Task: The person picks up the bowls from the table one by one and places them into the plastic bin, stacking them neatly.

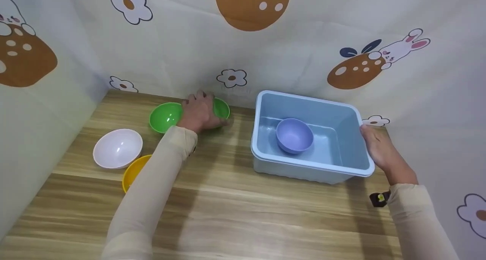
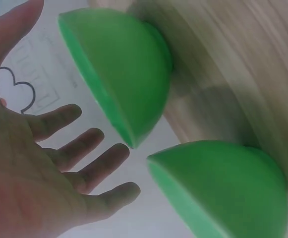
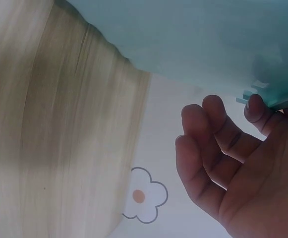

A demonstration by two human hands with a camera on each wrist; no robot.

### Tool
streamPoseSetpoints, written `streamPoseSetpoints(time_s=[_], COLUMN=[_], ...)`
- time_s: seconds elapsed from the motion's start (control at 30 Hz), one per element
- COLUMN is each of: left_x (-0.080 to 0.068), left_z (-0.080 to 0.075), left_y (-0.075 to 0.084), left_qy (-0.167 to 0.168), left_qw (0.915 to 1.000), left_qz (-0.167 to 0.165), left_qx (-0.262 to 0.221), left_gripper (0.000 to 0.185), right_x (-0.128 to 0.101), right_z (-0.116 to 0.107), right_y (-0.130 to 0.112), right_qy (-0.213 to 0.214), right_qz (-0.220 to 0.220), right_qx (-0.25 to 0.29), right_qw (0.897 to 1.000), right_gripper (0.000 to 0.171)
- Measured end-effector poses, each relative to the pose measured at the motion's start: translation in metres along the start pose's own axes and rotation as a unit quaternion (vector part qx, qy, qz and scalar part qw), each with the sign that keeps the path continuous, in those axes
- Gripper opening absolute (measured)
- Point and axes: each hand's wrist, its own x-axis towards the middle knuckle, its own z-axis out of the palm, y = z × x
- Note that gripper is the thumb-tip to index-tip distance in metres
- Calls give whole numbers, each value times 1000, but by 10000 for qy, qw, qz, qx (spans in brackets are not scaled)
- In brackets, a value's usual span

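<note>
My left hand (image 1: 199, 111) reaches over two green bowls at the back of the table, its fingers spread. In the left wrist view the first green bowl (image 2: 121, 69) lies right by the fingertips, and the second green bowl (image 2: 228, 183) stands beside it. Nothing sits in the left palm. At the right, my right hand (image 1: 379, 148) holds the right rim of a light blue plastic bin (image 1: 307, 167). The right wrist view shows its fingers (image 3: 198, 124) curled beside the bin's outer wall, one tucked under the rim. Inside the bin rests a purple bowl (image 1: 294, 136).
A white bowl (image 1: 117, 148) stands at the left of the wooden table (image 1: 243, 214). Close to it is a yellow bowl (image 1: 133, 172), partly hidden by the left sleeve. A printed cloth (image 1: 190, 43) hangs right behind the table and along its sides.
</note>
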Motion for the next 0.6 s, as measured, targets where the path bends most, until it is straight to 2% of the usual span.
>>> streamPoseSetpoints(time_s=[0.47,0.6], left_x=[6,6], left_z=[8,9], left_y=[-6,-7], left_qy=[-146,-158], left_qw=[9998,9996], left_qz=[52,77], left_qx=[150,225], left_gripper=[111,112], right_x=[-3,-2], right_z=[-1,-1], right_y=[-1,-1], right_qy=[-10,129], right_qz=[72,27], right_qx=[-62,-61], right_qw=[10000,9999], right_gripper=[78,77])
